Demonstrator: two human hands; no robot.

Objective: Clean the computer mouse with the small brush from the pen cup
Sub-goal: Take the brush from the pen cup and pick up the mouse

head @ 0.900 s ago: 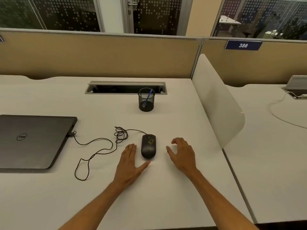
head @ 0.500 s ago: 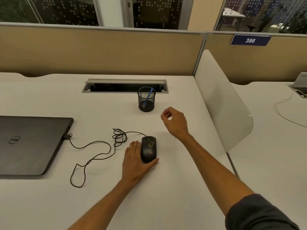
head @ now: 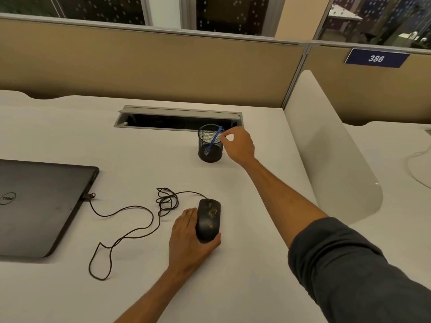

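1. Your right hand [head: 239,145] is reaching out over the white desk [head: 245,287], arm stretched forward, and is sitting just to the right of the black mesh pen cup [head: 210,149].
2. Thumb and forefinger are pinching toward each other at the upper tip of the small blue brush [head: 214,141]; whether they are actually gripping the handle or only touching it, I cannot tell. The other fingers are curling loosely behind.
3. The brush is leaning diagonally inside the cup, bristle end down near the bottom, handle end resting against the right side of the rim.
4. The cup is standing upright just in front of the grey cable hatch [head: 178,118] set into the desk.
5. Your left hand [head: 190,238] is lying on the desk and cradling the black computer mouse [head: 208,219]: fingers lying along its left side, thumb wrapping round under its near end. The grasp is loose and open, but it is touching the mouse.
6. The mouse is sitting flat on the desk, well apart from the cup and nearer to you. Yellowish smudges are showing on its top.
7. The mouse's cable [head: 130,215] is trailing left in loose loops to a plug in the side of the closed dark laptop [head: 39,206].
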